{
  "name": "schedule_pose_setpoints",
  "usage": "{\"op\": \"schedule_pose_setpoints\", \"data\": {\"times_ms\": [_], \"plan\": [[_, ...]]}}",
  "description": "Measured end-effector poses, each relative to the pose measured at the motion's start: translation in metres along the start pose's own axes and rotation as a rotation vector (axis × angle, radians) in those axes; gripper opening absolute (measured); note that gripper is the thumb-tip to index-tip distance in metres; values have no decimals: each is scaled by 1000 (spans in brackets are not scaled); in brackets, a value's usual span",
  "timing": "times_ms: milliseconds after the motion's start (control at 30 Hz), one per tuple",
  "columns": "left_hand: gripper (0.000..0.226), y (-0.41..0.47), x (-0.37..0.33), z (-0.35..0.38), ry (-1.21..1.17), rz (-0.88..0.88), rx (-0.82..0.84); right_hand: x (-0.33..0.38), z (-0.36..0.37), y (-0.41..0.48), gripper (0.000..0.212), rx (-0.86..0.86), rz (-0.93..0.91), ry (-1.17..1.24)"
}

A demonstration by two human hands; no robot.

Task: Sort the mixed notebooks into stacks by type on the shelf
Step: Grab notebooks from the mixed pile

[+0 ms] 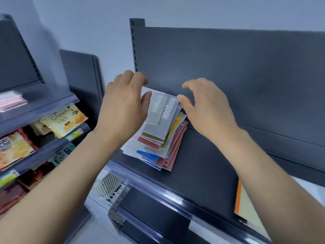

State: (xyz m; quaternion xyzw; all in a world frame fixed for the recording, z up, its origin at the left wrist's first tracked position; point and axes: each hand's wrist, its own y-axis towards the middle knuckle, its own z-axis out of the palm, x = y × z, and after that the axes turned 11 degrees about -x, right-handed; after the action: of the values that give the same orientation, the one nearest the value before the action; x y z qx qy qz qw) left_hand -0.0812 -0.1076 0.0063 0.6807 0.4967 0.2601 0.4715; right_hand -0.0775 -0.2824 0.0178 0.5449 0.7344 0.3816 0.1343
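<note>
left grip (123, 104), right grip (208, 110) apart, notebook pile (156, 136) just between them

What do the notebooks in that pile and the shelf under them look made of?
Notebooks: paper with thin card covers, mostly matte, judging by slim, flat, fanned edges. Shelf: probably painted sheet metal, dark grey with a dull sheen; the slotted upright suggests it. Front rail: seemingly clear glossy plastic, catching bright highlights.
</note>
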Motion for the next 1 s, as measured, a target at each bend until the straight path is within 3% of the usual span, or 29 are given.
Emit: {"op": "schedule_pose_setpoints", "data": {"times_ms": [233,400,500,700,867,1000], "plan": [[20,-7,95,8,-105,20,112,41,106,25,32,274,329,8],[18,-8,131,21,-187,47,174,48,140,30,40,472,589,-39],[16,-10,147,27,-216,11,212,50,152,37,43,481,667,-48],[14,-14,162,38,-239,-72,309,47,160,48,24,307,881,58],[16,-14,159,51,-230,-146,385,40,128,50,16,-56,820,76],[25,-13,147,67,-161,-218,494,27,95,49,20,-239,745,0]]}}
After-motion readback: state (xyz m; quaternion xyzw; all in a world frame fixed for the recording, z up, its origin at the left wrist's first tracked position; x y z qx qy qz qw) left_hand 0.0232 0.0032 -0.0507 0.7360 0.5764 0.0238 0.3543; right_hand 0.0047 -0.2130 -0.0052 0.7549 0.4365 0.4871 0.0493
